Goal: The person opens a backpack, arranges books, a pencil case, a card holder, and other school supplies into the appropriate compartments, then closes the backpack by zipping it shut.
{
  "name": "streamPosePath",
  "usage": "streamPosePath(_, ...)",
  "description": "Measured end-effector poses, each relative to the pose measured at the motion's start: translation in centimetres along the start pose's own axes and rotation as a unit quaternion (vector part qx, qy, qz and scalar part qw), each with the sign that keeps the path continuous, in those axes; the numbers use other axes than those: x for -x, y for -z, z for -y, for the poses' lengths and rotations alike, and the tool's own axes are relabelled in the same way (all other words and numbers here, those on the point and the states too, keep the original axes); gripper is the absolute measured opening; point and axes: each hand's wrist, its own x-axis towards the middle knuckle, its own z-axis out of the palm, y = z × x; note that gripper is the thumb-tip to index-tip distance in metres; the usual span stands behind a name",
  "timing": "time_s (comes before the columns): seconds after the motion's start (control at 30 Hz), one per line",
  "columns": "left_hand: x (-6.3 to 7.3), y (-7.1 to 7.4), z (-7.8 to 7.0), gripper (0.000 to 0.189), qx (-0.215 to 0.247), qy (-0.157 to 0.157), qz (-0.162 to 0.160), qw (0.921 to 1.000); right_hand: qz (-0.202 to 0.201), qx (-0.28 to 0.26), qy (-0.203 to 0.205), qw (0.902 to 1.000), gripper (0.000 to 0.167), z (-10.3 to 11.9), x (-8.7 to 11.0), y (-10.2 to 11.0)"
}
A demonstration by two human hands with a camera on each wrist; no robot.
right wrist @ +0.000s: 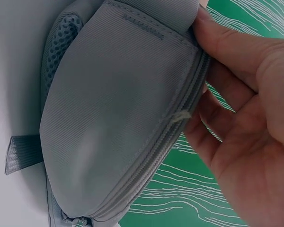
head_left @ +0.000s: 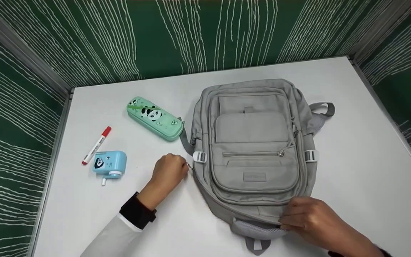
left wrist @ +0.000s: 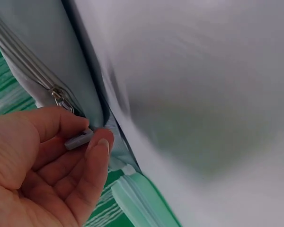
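Grey fabric backpack, laid flat, two hands at its edges

Item one: the backpack, front pockets up on a white surface, its grey mesh-padded handle turned toward the person. Left hand: grip narrow, thumb and fingers pinching a small grey zipper pull tab at the backpack's left edge. Right hand: grip holding the backpack's fabric edge beside the handle (a zipper runs along it).

Item two: a mint-green rounded case with panda print, near the backpack's left side.

Item three: a slim white marker with red cap, lying aslant, well apart from the backpack.

Item four: a light-blue box-shaped device with white crank, just beside the marker's lower end.

Worn: one black wristband, left wrist, beside a white sleeve.
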Motion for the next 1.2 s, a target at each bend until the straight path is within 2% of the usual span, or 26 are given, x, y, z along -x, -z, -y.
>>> streamPosePath(0.17,-1.5,-0.1,0.3,0.032,-0.011,0.009,0.011,0.9998,0.002,-0.004,0.011,0.9999,0.005,0.1,-0.1,0.1)
streamPosePath(0.4,-3.0,0.3,0.6,0.022,-0.020,0.040,0.035,0.9984,0.009,0.004,0.016,0.9998,0.005,0.1,0.0,0.1)
streamPosePath(0.53,-3.9,0.6,0.6,0.021,-0.014,0.047,0.038,0.9981,0.015,0.007,0.010,0.9998,0.006,0.0,0.2,0.0)
streamPosePath(0.73,-5.2,0.4,1.1,0.023,-0.032,0.057,0.038,0.9971,0.017,0.006,0.008,0.9998,0.011,0.0,0.2,-0.1)
streamPosePath(0.87,-5.6,0.1,1.0,0.020,-0.046,0.048,0.023,0.9975,0.016,0.002,0.011,0.9998,0.009,0.0,0.2,-0.1)
streamPosePath(1.0,-5.7,-0.3,0.7,0.015,-0.073,0.022,0.005,0.9970,0.013,-0.007,-0.001,0.9999,0.007,0.1,0.2,-0.1)
streamPosePath(1.1,-5.4,-0.5,0.3,0.012,-0.096,0.003,-0.002,0.9954,0.008,-0.004,-0.011,0.9999,0.005,0.1,0.3,-0.2)
streamPosePath(1.2,-4.5,-0.3,-0.5,0.009,-0.108,-0.010,-0.019,0.9939,0.005,0.007,-0.020,0.9998,0.003,0.2,0.5,-0.3)
